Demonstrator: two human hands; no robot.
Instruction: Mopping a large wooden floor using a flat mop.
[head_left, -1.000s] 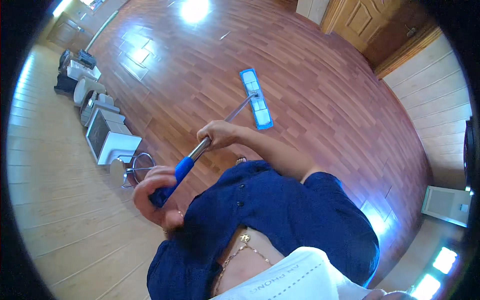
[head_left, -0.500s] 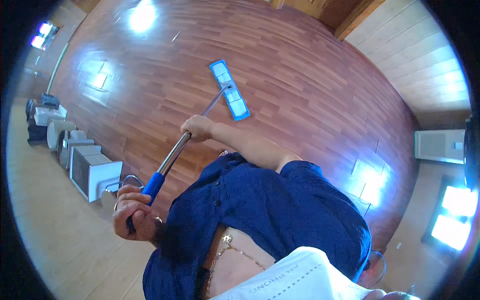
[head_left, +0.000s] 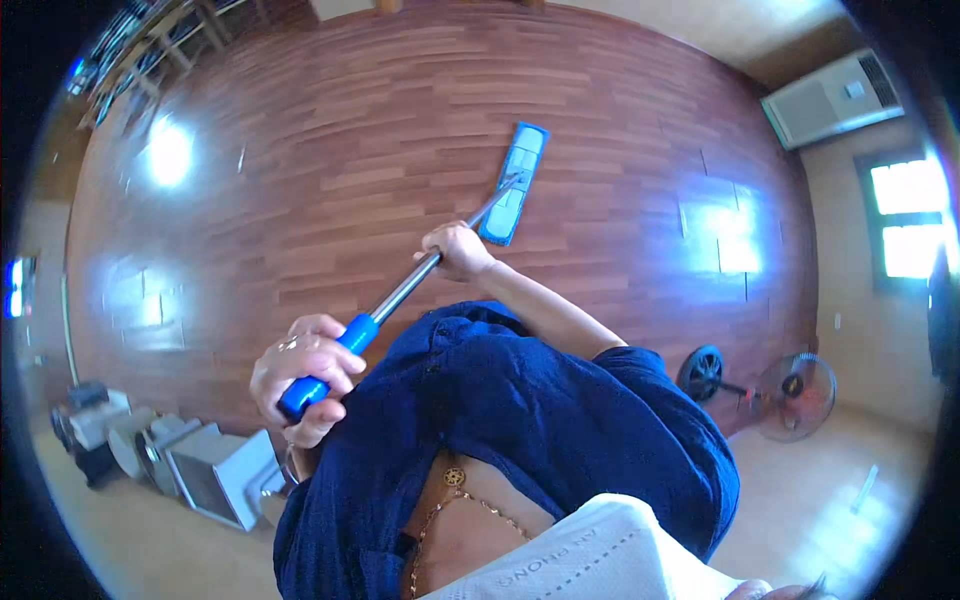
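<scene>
A flat mop (head_left: 405, 288) with a blue-edged, light blue rectangular head (head_left: 522, 158) slants across the middle, its head lying on the wood-look floor ahead of me. My left hand (head_left: 306, 372) is closed round the blue grip (head_left: 358, 335) at the pole's upper end. Farther down, my right hand (head_left: 457, 250) wraps the metal pole, with that forearm reaching across from the right. The pole joins the mop head near its middle.
A standing fan (head_left: 797, 397) with a dark round base is at the right. A white box-shaped unit (head_left: 835, 100) stands against the far-right wall. Several grey and white items, including a boxy cabinet (head_left: 225, 472), line the lower left. Wooden furniture (head_left: 165, 45) is at the far left.
My view has turned left, so the room has shifted and the fan has come into sight. The mop head has moved right in view and now angles the other way. Both hands keep their hold.
</scene>
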